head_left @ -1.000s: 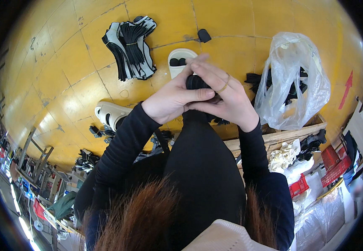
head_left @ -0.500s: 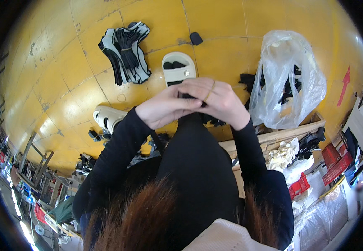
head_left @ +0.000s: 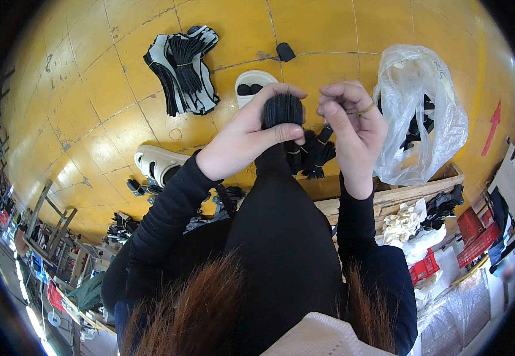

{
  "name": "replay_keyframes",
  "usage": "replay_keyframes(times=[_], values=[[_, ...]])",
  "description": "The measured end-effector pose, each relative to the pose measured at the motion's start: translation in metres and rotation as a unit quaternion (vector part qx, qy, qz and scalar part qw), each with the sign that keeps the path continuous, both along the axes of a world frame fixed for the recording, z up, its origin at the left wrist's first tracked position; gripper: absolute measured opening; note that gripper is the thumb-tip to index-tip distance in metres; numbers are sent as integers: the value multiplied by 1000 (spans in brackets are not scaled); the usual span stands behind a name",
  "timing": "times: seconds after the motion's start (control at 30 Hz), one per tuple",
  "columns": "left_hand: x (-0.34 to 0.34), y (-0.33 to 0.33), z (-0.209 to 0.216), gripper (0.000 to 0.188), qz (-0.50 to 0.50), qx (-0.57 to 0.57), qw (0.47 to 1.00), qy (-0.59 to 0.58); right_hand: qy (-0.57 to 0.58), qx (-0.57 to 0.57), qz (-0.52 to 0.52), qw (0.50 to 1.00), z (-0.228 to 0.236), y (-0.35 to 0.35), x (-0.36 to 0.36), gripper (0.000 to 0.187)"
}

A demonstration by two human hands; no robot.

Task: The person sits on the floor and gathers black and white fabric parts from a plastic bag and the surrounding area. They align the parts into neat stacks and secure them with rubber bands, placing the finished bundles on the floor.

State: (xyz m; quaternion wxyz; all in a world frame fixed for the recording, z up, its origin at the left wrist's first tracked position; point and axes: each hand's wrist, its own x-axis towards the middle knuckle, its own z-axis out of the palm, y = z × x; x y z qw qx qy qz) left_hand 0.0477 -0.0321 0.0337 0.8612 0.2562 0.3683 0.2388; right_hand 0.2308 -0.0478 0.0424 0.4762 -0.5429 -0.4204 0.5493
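My left hand point(head_left: 257, 132) is wrapped round a thick stack of thin black pieces point(head_left: 283, 111), their layered edges facing up. Just to its right, my right hand point(head_left: 355, 127) is held apart from the stack, fingers loosely curled and thumb close to the fingertips. A thin yellowish band point(head_left: 366, 109) circles a finger of that hand; I see nothing else in it. Below and between the hands lie bundles of black strips point(head_left: 318, 151), at least one tied with a band.
A tied bundle of black and grey-white pieces point(head_left: 185, 68) lies on the yellow floor, far left. A small black piece point(head_left: 285, 52) is farther ahead. Cream clogs point(head_left: 150, 161) are on my feet. To the right are a clear plastic bag point(head_left: 417, 118) with black pieces and a wooden edge point(head_left: 400, 193).
My hands were together round the dark stack. The right hand has drawn away to the right, uncovering the stack in my left hand and the bundles below. The view has shifted slightly.
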Motion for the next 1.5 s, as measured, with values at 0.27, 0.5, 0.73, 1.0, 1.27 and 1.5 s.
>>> replay_keyframes(times=[0.27, 0.5, 0.73, 1.0, 1.27, 1.5], values=[[2, -1, 2, 38, 17, 157, 983, 95, 7, -31, 52, 998, 14, -1, -7, 31], [-1, -6, -1, 40, 81, 110, 989, 49, 70, -86, 32, 993, 21, -3, -12, 30], [-4, -6, -13, 41, 75, 214, 966, 124, 62, 7, 58, 996, 10, -4, -13, 29], [-4, -6, -11, 45, 90, 172, 977, 88, 16, -5, 3, 1000, 17, -5, -18, 23], [-2, -1, -9, 41, 86, 247, 955, 136, -94, 41, 29, 994, 18, 0, -18, 15], [-5, 3, -3, 43, 57, 300, 934, 186, -41, -17, -17, 999, 12, -3, -22, 15]])
